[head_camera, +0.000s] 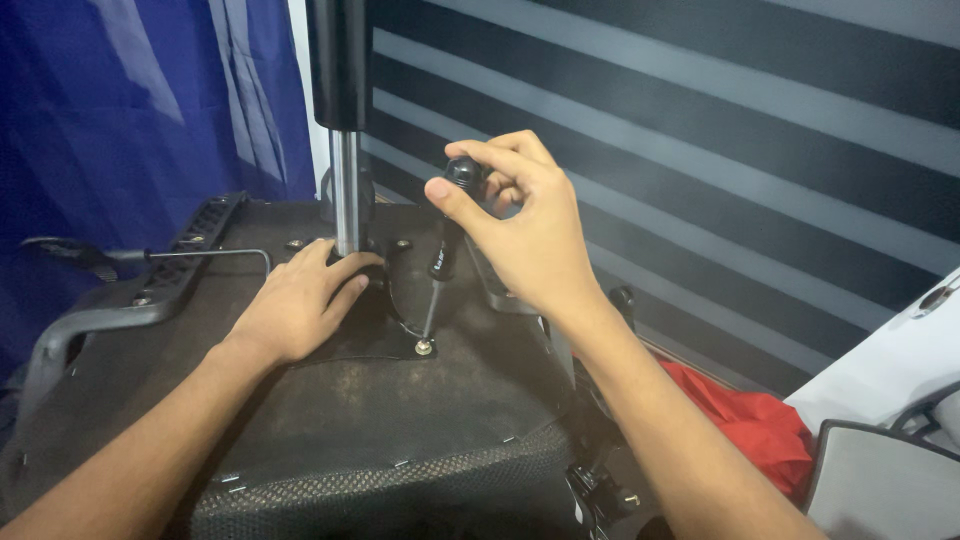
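An upturned office chair seat (330, 400) lies with its dark underside facing up. A chrome gas cylinder (346, 190) rises from the seat's metal plate. My left hand (300, 300) rests flat on the plate, fingers touching the cylinder's base. My right hand (520, 215) pinches the black handle of a screwdriver (440, 260) with its fingertips. The screwdriver stands almost upright, its tip on a bolt (425, 347) in the seat's underside.
A black armrest (110, 315) and a thin lever (200, 255) stick out at the left. Blue cloth (120, 100) hangs behind. A striped grey and black blind (700, 150) fills the right. Red fabric (750, 415) and a white object (890, 370) lie at lower right.
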